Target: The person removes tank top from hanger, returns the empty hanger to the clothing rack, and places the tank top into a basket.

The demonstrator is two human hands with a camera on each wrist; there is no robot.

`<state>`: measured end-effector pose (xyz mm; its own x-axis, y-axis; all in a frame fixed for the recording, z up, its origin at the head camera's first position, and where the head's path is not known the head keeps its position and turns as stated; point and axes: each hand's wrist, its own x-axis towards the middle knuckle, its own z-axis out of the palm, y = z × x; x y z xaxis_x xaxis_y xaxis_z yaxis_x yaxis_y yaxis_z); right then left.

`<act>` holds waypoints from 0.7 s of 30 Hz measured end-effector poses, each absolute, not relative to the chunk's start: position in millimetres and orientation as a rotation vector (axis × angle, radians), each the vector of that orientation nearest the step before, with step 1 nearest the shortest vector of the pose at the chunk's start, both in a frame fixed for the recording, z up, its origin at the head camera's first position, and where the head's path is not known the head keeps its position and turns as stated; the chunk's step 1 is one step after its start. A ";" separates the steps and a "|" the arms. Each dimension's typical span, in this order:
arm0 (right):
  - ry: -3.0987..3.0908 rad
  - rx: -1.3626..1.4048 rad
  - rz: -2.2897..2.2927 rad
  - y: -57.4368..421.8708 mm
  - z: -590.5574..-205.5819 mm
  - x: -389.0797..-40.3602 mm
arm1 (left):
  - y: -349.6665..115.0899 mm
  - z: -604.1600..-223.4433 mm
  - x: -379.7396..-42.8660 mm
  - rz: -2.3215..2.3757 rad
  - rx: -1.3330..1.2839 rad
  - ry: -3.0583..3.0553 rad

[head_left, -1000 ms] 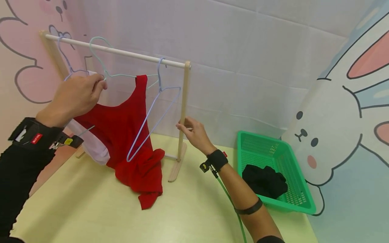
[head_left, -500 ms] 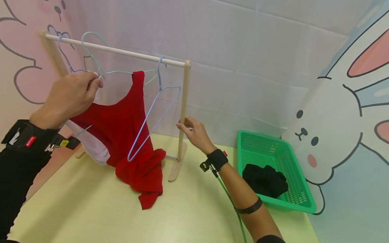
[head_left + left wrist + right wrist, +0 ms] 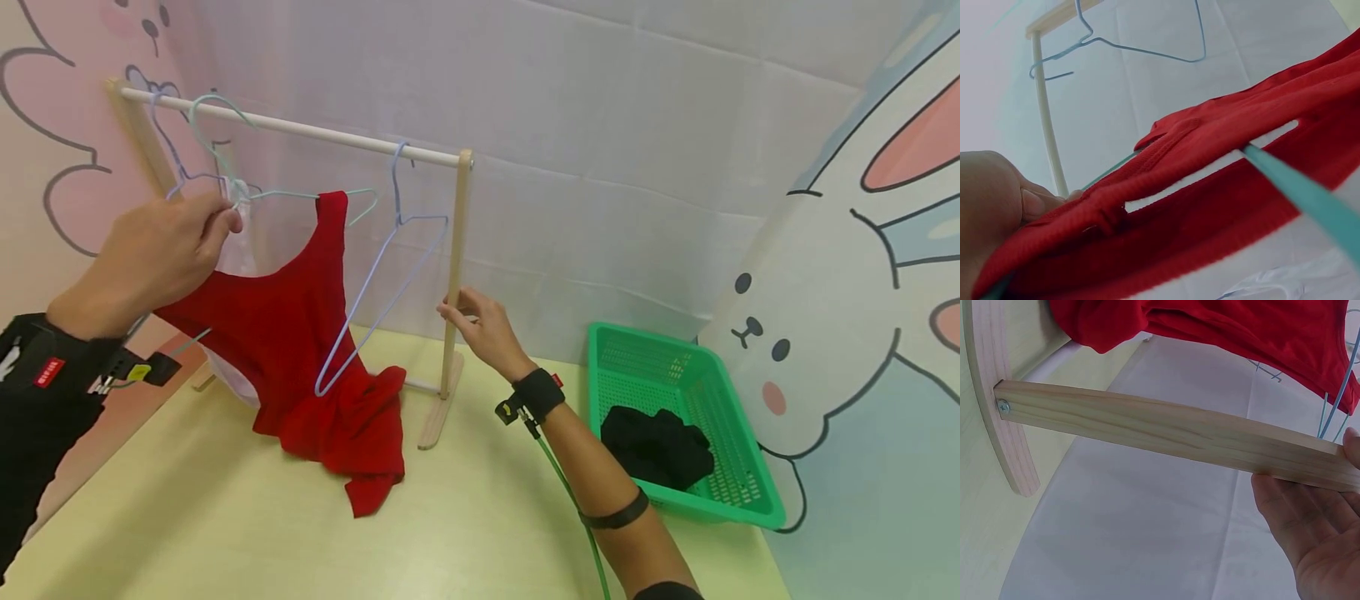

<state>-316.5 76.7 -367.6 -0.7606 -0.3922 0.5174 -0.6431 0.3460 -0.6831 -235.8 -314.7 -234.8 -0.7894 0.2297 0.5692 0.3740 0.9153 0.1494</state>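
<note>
My left hand (image 3: 165, 250) pinches a mint-green hanger (image 3: 285, 194) just below its hook, with a red sleeveless top (image 3: 300, 292) draped on it. The hanger's hook overlaps the white rod (image 3: 315, 132) of a small clothes rack in the head view. Lower down, the top's fabric bunches on the table. In the left wrist view the hanger's green arm (image 3: 1297, 194) runs through the top's opening. My right hand (image 3: 491, 333) holds the rack's near wooden upright (image 3: 454, 275) between thumb and fingers; the right wrist view shows fingers (image 3: 1297, 519) against the wood.
A bare lilac hanger (image 3: 360, 304) hangs close to the right upright. Another lilac hanger (image 3: 168, 142) is at the rod's left end, with white cloth (image 3: 236, 387) behind the red top. A green basket (image 3: 667, 358) holding black cloth (image 3: 656, 447) stands at right.
My left hand has moved left and slightly down, carrying the green hanger and red top along the rod. The right hand stays on the upright.
</note>
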 end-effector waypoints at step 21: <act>-2.341 0.917 1.356 78.0 -370.2 -318.0 | -321.2 -235.3 -215.5 -0.288 -0.398 -2.537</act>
